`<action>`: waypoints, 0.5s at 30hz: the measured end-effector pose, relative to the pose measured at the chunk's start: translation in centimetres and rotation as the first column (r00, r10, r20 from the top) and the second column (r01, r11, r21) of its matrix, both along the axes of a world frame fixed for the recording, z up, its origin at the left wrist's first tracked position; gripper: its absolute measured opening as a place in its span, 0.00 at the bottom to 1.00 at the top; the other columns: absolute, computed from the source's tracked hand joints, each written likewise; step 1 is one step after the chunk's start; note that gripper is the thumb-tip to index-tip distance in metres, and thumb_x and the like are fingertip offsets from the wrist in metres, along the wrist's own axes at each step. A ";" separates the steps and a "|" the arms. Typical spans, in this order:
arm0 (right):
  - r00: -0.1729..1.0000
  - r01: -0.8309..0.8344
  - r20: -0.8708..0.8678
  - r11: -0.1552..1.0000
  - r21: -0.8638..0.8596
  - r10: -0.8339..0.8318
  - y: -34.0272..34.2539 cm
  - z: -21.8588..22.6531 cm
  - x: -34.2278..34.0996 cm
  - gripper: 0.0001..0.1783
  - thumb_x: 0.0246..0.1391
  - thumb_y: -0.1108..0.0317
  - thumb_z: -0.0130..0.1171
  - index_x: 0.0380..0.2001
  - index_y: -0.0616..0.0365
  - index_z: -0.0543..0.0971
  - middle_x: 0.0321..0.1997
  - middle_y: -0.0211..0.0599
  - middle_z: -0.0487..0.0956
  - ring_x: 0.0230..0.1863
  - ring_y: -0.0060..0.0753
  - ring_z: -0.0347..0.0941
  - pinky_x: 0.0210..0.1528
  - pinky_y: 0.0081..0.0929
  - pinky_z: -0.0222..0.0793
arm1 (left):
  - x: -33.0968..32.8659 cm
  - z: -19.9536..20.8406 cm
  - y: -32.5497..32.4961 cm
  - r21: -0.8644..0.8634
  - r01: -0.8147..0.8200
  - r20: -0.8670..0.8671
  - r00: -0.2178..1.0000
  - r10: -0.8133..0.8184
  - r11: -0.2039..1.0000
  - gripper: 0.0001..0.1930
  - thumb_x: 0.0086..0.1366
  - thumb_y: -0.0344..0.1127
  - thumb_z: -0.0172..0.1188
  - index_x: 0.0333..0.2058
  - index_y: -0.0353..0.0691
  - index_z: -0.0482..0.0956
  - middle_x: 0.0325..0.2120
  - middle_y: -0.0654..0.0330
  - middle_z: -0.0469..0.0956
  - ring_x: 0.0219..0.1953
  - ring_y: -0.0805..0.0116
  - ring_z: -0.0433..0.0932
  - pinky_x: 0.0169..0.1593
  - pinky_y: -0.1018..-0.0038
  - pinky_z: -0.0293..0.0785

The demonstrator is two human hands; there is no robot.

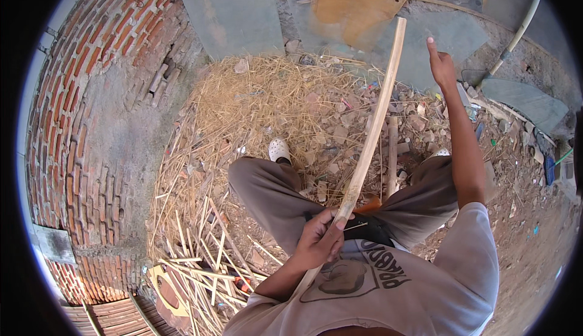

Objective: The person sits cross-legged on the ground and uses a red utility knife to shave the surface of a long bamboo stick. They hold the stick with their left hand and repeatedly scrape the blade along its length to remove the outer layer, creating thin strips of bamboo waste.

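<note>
My left hand [319, 240] is closed around the lower part of a long, pale bamboo strip [377, 119]. The strip slants from beside my chest, across my lap, to the far right, where its far end is up in the air. Out to the right, my right hand [443, 67] is raised at the end of a stretched arm, apart from the strip. One finger points away from me; the others look curled and are partly hidden. I see nothing held there. Between my thighs lies an orange-brown object [369, 205], half covered by the strip.
Thin split strips [209, 275] lie piled at the near left, beside a brick wall [85, 142]. Straw [261, 87] and broken rubble cover the ground ahead. Grey sheets [234, 14] and a brown board [364, 2] stand at the back. A pole [392, 154] lies between my legs.
</note>
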State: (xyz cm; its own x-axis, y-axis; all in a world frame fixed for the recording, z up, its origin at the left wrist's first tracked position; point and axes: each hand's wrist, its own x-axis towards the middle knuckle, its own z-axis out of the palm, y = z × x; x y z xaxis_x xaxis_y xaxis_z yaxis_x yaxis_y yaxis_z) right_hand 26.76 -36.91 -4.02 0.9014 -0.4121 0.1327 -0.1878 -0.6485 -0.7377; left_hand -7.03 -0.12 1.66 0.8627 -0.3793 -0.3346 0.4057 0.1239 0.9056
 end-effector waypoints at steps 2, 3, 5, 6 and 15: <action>0.972 -0.230 -0.058 0.973 -0.035 0.228 6.4 0.8 -4.0 0.49 0.54 0.23 0.40 0.17 0.65 0.77 0.17 0.53 0.73 0.25 0.52 0.72 0.34 0.46 0.66 | 1.5 -0.1 0.5 0.047 -0.090 0.044 0.995 0.088 0.995 0.15 0.76 0.40 0.43 0.50 0.34 0.69 0.13 0.68 0.64 0.11 0.84 0.59 0.16 0.84 0.57; 0.926 -0.378 -0.046 0.921 -0.088 0.376 9.8 2.1 -7.2 0.45 0.53 0.24 0.44 0.17 0.62 0.78 0.14 0.48 0.72 0.23 0.52 0.73 0.33 0.45 0.67 | 2.2 -0.1 0.7 0.072 -0.134 0.064 0.989 0.130 0.988 0.15 0.76 0.40 0.44 0.49 0.34 0.70 0.13 0.68 0.64 0.11 0.84 0.59 0.16 0.84 0.57; 0.754 -0.615 0.103 0.752 -0.237 0.649 14.0 2.3 -11.7 0.38 0.51 0.31 0.54 0.14 0.60 0.74 0.12 0.45 0.69 0.19 0.54 0.71 0.25 0.42 0.65 | 3.6 0.0 0.8 0.100 -0.175 0.084 0.982 0.167 0.979 0.16 0.75 0.41 0.45 0.49 0.34 0.70 0.13 0.68 0.65 0.11 0.84 0.59 0.16 0.84 0.57; 0.675 -0.679 0.127 0.679 -0.278 0.727 15.4 2.6 -13.5 0.37 0.48 0.30 0.57 0.14 0.58 0.74 0.12 0.44 0.69 0.18 0.53 0.71 0.24 0.42 0.65 | 4.1 -0.1 0.8 0.117 -0.194 0.095 0.978 0.184 0.974 0.16 0.75 0.42 0.45 0.49 0.34 0.71 0.13 0.68 0.65 0.11 0.83 0.59 0.16 0.84 0.57; 0.652 -0.593 0.164 0.633 -0.498 0.740 15.9 1.5 -13.1 0.38 0.39 0.26 0.61 0.12 0.55 0.74 0.10 0.39 0.69 0.14 0.48 0.71 0.20 0.41 0.65 | 5.2 0.1 0.0 0.189 -0.196 0.164 0.972 0.166 0.962 0.15 0.75 0.41 0.46 0.50 0.35 0.71 0.14 0.69 0.66 0.12 0.84 0.61 0.17 0.84 0.57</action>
State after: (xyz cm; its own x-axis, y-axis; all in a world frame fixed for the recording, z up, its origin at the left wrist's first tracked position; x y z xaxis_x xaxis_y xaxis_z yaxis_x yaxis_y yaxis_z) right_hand 13.62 -20.98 -2.57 0.7694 0.4368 0.4660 0.6106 -0.7173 -0.3357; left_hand -1.80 -0.15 1.77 0.9556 -0.1497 -0.2539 0.2555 -0.0088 0.9668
